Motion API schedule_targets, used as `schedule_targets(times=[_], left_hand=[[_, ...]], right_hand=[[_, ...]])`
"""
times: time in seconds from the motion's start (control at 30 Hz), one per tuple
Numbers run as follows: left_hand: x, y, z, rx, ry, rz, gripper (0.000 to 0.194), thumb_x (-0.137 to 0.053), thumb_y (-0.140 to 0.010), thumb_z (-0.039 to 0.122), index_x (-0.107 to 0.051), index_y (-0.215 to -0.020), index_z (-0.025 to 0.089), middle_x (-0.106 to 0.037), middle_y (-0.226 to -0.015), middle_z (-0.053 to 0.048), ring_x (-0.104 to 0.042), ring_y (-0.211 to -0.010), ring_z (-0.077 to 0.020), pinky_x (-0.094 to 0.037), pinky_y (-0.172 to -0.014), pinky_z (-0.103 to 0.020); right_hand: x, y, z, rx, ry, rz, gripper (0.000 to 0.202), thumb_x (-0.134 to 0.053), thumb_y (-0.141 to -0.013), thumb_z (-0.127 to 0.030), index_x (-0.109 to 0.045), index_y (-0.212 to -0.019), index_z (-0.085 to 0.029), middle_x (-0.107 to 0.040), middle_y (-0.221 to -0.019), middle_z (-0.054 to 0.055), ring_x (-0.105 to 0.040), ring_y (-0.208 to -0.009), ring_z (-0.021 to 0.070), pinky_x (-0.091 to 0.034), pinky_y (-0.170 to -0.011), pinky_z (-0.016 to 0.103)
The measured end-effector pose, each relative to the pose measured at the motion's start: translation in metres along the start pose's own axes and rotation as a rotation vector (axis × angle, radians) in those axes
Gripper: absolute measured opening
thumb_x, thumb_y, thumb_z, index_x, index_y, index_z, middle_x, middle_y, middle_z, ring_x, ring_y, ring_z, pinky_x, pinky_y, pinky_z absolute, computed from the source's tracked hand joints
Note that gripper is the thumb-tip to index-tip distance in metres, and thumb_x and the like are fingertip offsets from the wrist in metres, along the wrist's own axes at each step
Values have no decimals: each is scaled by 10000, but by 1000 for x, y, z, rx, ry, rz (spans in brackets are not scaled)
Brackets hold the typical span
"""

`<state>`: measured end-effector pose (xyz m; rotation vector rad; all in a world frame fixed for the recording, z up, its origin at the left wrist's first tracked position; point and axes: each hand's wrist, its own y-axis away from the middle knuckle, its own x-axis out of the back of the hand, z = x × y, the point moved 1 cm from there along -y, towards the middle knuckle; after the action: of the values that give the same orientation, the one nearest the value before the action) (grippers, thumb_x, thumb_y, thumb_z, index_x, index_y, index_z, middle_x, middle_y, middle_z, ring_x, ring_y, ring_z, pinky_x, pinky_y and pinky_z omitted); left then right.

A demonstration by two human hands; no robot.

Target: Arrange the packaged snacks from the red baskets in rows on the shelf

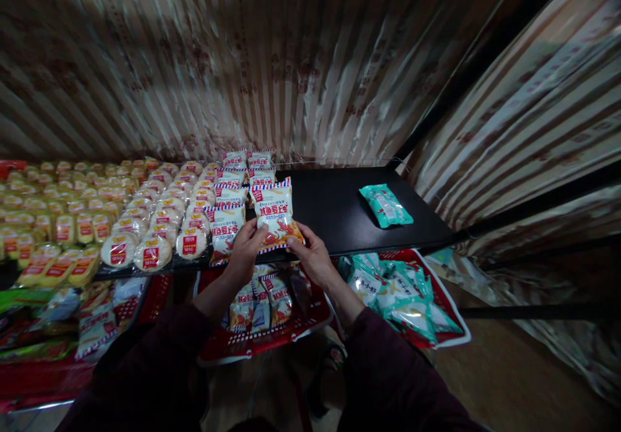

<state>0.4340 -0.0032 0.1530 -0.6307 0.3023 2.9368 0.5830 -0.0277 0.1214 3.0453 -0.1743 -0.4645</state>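
The snack bag (275, 215) is white, with red writing and orange bottom. It is at twelve o'clock, between the left hand (246, 249) and the right hand (313, 254), which grasp it.

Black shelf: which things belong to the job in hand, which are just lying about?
Apparently in the job:
- white-and-red snack bag, in left hand and right hand
- matching bags beside it and in middle basket

Lying about:
- teal bag on shelf
- round packs, yellow packs, left
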Motion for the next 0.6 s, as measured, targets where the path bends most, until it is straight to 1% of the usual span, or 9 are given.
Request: schedule_targets(times=[0.13, 0.17, 0.2, 0.23, 0.3, 0.37, 0.43, 0.53, 0.6], left_hand=[[6, -6, -2, -69, -122, 154, 600, -724, -688, 335, -489, -1217, 174, -590, -1222, -143, -606, -1040, -237, -457, -921, -383], [6, -6, -1, -100, -163, 177, 621, -731, -680, 317, -480, -1230, 174, -567, -1248, -151, -601, -1041, -231, -451, -926, -380], [5, -5, 1, -130, -194, 171, 621, -734, -677, 305, -483, -1231, 175, -557, -1258, -152, -596, -1045, -229, -444, -936, -380], [3, -3, 4, -154, -208, 138, 609, -731, -680, 299, -493, -1227, 178, -556, -1261, -149, -588, -1062, -231, -434, -952, -381], [-2, 1, 7, -166, -185, 36, 581, -725, -692, 301, -511, -1221, 190, -557, -1278, -131, -549, -1141, -240, -403, -995, -379], [-7, 6, 9, -141, -115, -52, 580, -721, -707, 319, -513, -1235, 199, -536, -1324, -117, -482, -1238, -248, -367, -1037, -368], [-10, 9, 8, -103, -35, -108, 595, -706, -729, 352, -495, -1266, 208, -506, -1369, -106, -436, -1288, -250, -353, -1052, -360], [-12, 12, 5, -19, 68, -180, 553, -661, -770, 404, -495, -1269, 233, -524, -1353, -86, -472, -1253, -253, -396, -1011, -368], [-12, 12, 4, 26, 117, -190, 510, -642, -781, 406, -512, -1246, 239, -555, -1311, -83, -510, -1210, -251, -425, -980, -374]], right_hand=[[1, -1, -5, 63, 38, 93, 571, -756, -673, -390, -578, -1197, -250, -666, -1099, 14, -629, -853, 171, -529, -718, 273], [1, -1, -7, 89, 58, 108, 564, -739, -692, -388, -566, -1211, -253, -663, -1107, 18, -631, -872, 178, -529, -746, 290], [1, 0, -9, 124, 93, 119, 541, -716, -718, -385, -560, -1219, -256, -658, -1113, 23, -630, -897, 186, -527, -780, 308], [0, 2, -12, 174, 149, 126, 505, -689, -745, -377, -562, -1219, -257, -652, -1119, 30, -626, -927, 195, -521, -815, 326], [-1, 6, -17, 327, 335, 137, 433, -637, -789, -339, -576, -1211, -260, -632, -1125, 45, -605, -987, 209, -499, -876, 356], [-2, 12, -22, 514, 575, 147, 404, -596, -811, -281, -584, -1215, -267, -611, -1098, 60, -582, -1007, 216, -484, -898, 378], [-3, 17, -23, 685, 793, 162, 423, -576, -810, -230, -581, -1231, -276, -588, -1078, 72, -564, -1011, 226, -476, -904, 404], [-3, 21, -22, 870, 1008, 166, 467, -576, -800, -200, -560, -1259, -290, -530, -1212, 94, -506, -1121, 263, -443, -953, 465], [-3, 22, -20, 933, 1090, 120, 492, -567, -809, -196, -528, -1289, -297, -463, -1340, 92, -437, -1229, 290, -401, -1003, 511]])
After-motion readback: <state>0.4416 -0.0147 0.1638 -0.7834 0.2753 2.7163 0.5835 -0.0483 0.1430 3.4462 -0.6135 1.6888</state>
